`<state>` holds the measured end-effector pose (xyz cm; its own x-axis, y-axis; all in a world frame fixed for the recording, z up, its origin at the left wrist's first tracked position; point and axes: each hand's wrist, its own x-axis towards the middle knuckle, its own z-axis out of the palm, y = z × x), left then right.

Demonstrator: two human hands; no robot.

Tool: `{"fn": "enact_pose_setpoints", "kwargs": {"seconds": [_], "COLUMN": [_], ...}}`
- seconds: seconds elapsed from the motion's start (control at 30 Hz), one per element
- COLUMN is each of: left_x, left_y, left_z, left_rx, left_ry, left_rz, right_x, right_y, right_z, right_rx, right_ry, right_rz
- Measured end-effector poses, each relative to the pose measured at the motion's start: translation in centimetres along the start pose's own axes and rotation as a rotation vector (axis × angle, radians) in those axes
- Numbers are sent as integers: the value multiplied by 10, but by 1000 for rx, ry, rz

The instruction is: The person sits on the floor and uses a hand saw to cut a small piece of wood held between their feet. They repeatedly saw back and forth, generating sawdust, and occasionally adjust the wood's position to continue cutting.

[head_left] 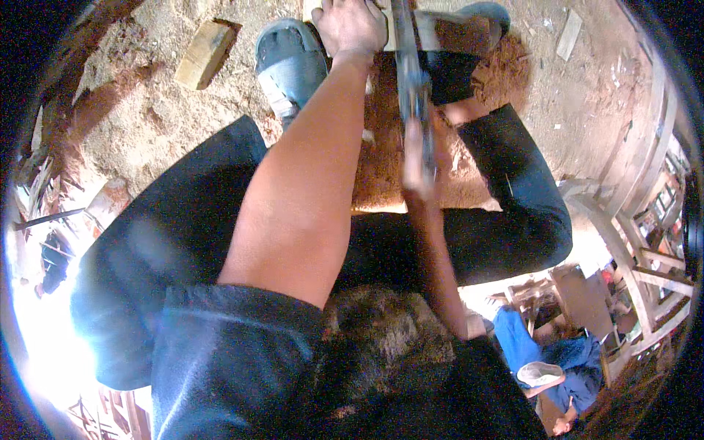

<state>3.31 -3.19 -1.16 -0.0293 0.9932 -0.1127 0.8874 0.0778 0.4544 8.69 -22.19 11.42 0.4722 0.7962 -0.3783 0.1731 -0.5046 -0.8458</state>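
Observation:
At the top edge, my left hand (pixel 352 28) presses down with curled fingers on a pale piece of wood (pixel 391 33), between my two feet. The fingertips are partly cut off by the picture's edge. My right hand (pixel 419 161), smeared by motion, is closed around the rear end of a long narrow handsaw (pixel 407 62). The saw runs forward from that hand, just right of my left hand and across the wood; its far end leaves the picture. My left shoe (pixel 292 62) is beside the left wrist, and the right shoe (pixel 484 20) lies sideways beyond the saw.
A loose wood block (pixel 205 55) lies on the sawdust-covered ground at the left, and a thin offcut (pixel 569 34) at the upper right. Wooden frames (pixel 645 279) stand at the right. Behind, at lower right, sits another person in blue clothing (pixel 579 363).

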Motion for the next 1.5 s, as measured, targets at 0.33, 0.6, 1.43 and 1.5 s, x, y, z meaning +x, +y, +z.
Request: {"fn": "enact_pose_setpoints", "kwargs": {"seconds": [0.33,0.6,1.43,1.5], "left_x": [-5,2,-2,1], "left_y": [-2,-4,-13,-3], "left_z": [12,5,8,5], "left_rx": [20,31,52,24], "left_ry": [-19,57,70,115], "left_rz": [55,-5,-10,45], "right_x": [30,11,49,15], "right_y": [-21,18,-25,14], "right_z": [9,11,30,22], "right_rx": [47,-30,-34,9], "right_ry": [-2,14,-10,57], "right_rz": [84,-183,35,-136]}}
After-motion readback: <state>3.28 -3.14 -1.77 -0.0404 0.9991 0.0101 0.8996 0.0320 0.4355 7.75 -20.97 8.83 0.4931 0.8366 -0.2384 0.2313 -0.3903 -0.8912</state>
